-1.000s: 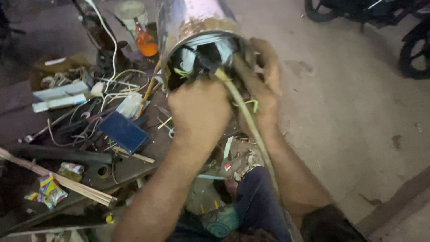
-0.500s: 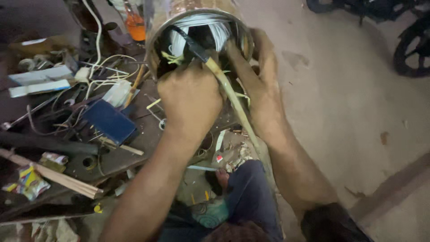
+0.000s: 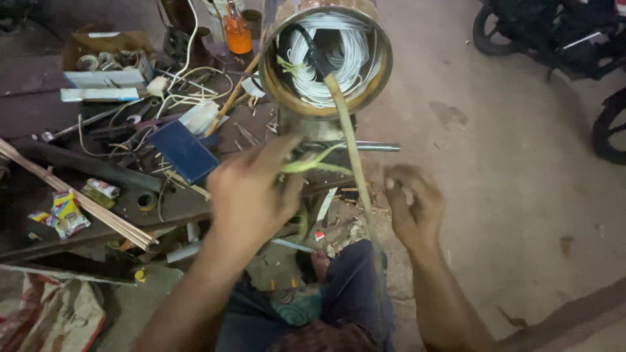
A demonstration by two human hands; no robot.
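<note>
1. Motor casing (image 3: 326, 58): I see a metal cylinder lying open-end toward me at top centre, white winding (image 3: 329, 55) coiled inside; its far end is cut off.
2. Flat strip (image 3: 349, 150): runs from the bore down between my hands.
3. Left hand (image 3: 251, 192): pinches a yellow-green sleeve (image 3: 313, 163); fingertips blurred.
4. Right hand (image 3: 411, 205): loosely curled, holding nothing I can make out.
5. Blue box (image 3: 186, 151): among tangled wires, left.

Head view, steeply downward, close.
</note>
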